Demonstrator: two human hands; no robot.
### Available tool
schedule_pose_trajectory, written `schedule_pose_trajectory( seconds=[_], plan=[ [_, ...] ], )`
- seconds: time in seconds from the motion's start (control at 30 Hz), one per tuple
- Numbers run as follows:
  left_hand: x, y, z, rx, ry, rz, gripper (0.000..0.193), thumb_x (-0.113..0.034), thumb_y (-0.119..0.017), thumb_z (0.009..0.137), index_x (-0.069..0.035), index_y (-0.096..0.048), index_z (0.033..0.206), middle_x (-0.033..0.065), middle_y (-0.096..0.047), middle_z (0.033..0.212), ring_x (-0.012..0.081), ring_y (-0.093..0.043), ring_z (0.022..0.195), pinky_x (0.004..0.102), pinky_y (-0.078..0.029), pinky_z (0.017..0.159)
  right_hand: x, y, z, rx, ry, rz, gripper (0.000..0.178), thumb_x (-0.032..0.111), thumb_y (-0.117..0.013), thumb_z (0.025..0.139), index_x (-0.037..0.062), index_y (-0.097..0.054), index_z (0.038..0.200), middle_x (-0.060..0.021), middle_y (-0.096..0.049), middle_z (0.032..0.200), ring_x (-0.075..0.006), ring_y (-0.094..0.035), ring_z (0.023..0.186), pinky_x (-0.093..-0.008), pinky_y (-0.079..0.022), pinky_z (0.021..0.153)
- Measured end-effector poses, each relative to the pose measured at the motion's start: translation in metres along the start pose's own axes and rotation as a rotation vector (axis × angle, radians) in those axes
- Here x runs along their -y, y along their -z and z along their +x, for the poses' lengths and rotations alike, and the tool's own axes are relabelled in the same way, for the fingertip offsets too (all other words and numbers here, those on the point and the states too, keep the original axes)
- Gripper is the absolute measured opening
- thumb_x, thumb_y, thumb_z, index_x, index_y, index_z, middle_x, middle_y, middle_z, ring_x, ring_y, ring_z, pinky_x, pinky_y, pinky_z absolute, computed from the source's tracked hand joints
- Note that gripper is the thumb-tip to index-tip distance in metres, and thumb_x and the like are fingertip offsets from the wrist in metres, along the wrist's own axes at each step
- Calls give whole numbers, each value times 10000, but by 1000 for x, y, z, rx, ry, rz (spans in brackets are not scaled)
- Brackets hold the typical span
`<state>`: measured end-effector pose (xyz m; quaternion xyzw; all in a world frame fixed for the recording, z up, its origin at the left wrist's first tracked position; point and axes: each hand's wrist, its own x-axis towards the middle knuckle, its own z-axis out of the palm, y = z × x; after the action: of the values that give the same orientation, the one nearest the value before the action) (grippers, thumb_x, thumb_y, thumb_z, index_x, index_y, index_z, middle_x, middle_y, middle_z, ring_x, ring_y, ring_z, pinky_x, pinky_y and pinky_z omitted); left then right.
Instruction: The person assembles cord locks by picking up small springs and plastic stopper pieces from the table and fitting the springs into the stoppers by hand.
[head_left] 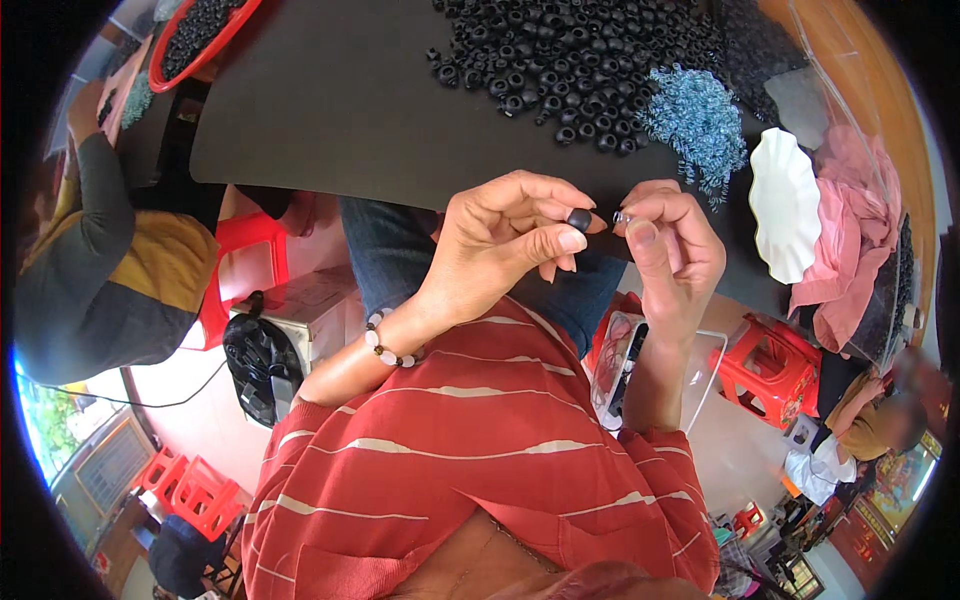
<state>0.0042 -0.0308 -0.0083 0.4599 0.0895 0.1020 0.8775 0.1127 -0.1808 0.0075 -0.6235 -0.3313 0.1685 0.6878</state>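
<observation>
My left hand point(495, 235) pinches a small round black piece point(578, 219) between thumb and forefinger. Facing it, my right hand point(672, 240) grips a tiny clear plastic piece point(621, 218) with thumb and fingertips. A narrow gap separates the two pieces, just over the near edge of the dark table point(320, 110). Beyond my hands lies a heap of black round pieces point(570, 75), many with a round opening. Beside it on the right is a pile of small translucent blue pieces point(697, 125).
A white wavy-edged dish point(785, 205) and a pink cloth point(845, 230) are at the right. Far left stands a red basin point(205, 45) of black pieces. A co-worker point(120, 250) sits at the left, near a red stool point(240, 265). Another red stool point(770, 370) stands lower right.
</observation>
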Motion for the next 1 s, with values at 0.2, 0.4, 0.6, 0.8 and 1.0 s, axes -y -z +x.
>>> schedule_pose_trajectory(
  seconds=[0.2,0.4,0.6,0.8,1.0],
  plan=[
    [1,2,-6,-18,-63,85,247,-49,-645,882,5,-617,1121,101,-685,956,79,-617,703,198,-514,577,2,-5,-1,15,-8,-39,120,62,-672,847,-34,-618,893,-97,-577,897,-123,-518,815,-230,-403,750],
    [-3,5,-3,14,-7,-105,253,-129,-580,941,16,-604,1147,113,-684,950,92,-612,682,204,-511,569,4,-11,0,14,12,-54,122,68,-684,839,-29,-622,880,-102,-587,891,-135,-532,838,-239,-407,761],
    [1,7,-4,48,38,-196,315,-235,-539,960,-22,-584,1188,105,-683,972,84,-596,667,185,-479,554,7,-17,3,4,65,-128,114,64,-692,824,-21,-628,864,-87,-614,863,-151,-541,839,-252,-415,761],
    [-2,5,-7,59,98,-317,324,-228,-491,984,-4,-571,1205,87,-665,942,88,-550,664,189,-452,566,7,-21,7,-19,94,-163,101,59,-696,810,-10,-636,852,-74,-634,844,-164,-543,839,-264,-418,753],
    [-5,5,-8,52,122,-332,352,-247,-463,1000,23,-564,1204,58,-642,865,83,-547,658,179,-438,573,10,-22,10,5,216,-309,86,52,-709,778,24,-655,839,-59,-639,812,-191,-550,803,-284,-433,721]
  ],
)
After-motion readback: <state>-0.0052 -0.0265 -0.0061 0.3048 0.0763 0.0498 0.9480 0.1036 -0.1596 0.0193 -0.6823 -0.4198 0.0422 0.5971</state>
